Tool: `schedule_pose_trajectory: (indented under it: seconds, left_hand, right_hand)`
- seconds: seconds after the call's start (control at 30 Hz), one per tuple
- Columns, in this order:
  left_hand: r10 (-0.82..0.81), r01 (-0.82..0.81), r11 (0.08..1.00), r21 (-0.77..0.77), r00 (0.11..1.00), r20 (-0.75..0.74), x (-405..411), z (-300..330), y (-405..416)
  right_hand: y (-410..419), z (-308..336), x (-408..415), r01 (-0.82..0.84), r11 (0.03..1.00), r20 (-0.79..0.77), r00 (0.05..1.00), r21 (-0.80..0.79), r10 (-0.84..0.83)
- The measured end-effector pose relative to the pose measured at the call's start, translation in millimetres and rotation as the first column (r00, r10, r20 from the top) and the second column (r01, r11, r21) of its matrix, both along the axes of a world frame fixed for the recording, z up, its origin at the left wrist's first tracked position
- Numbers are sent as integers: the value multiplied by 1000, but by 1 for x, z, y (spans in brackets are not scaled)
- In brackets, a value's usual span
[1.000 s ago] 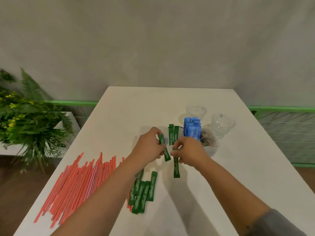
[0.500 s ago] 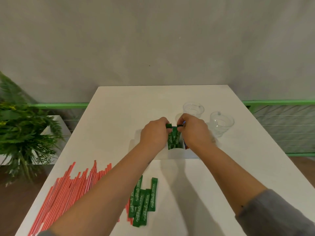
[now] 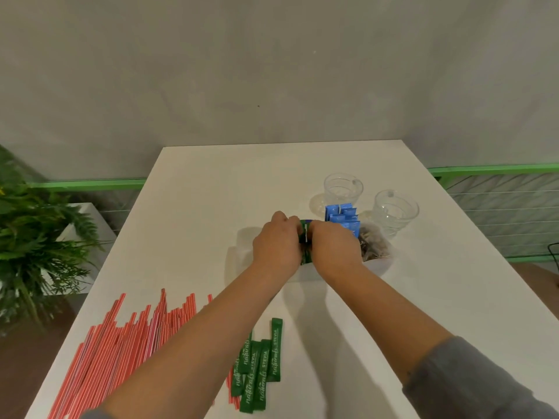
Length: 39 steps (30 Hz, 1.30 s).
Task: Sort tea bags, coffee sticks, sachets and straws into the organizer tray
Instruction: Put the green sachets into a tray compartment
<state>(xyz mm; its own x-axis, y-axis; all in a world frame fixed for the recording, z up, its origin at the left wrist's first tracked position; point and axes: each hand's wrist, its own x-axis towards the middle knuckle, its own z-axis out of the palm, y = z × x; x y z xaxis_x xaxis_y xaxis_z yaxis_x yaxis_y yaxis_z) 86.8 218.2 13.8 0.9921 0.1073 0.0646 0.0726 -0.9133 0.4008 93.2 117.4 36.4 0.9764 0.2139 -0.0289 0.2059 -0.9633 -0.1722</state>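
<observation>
Partly sorted: blue sachets (image 3: 343,217) upright in organizer tray (image 3: 379,264), left hand (image 3: 276,244) and right hand (image 3: 334,247) pinching green sticks (image 3: 305,240) there; loose green sticks (image 3: 260,367) and straws (image 3: 121,352) outstanding on table (image 3: 227,182).

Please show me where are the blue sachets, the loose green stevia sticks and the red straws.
blue sachets (image 3: 343,217): head view, on the upright packets' upper faces.
loose green stevia sticks (image 3: 261,368): head view, middle of the pile on the table.
red straws (image 3: 121,352): head view, middle of the spread.
</observation>
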Motion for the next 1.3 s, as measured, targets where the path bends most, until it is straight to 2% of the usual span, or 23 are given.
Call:
schedule_pose_trajectory:
  seconds: [0.37,0.67,0.8,1.03,1.17,1.3]
  left_hand:
    - [9,-2,995,-102,998,65,2,-1,4]
    - [51,-32,972,-232,996,76,-25,5,26]
    - [49,-35,967,-252,997,51,-48,4,37]
    - [96,-75,967,-245,993,75,-92,10,39]
    - [101,-101,965,-242,995,-12,-112,6,37]
    - [97,-134,965,-227,981,-167,-129,-3,34]
  right_hand:
    - [8,-2,0,24,1000,49,999,-17,-23]
    - [3,-3,-19,82,985,139,985,152,-104]
    - [5,-7,-40,64,971,104,991,229,-90]
    - [9,-12,-76,-17,965,30,1000,260,10]
    - [11,-21,-91,-37,974,-58,997,225,52]
    - [11,-36,-102,-45,984,-171,982,175,75]
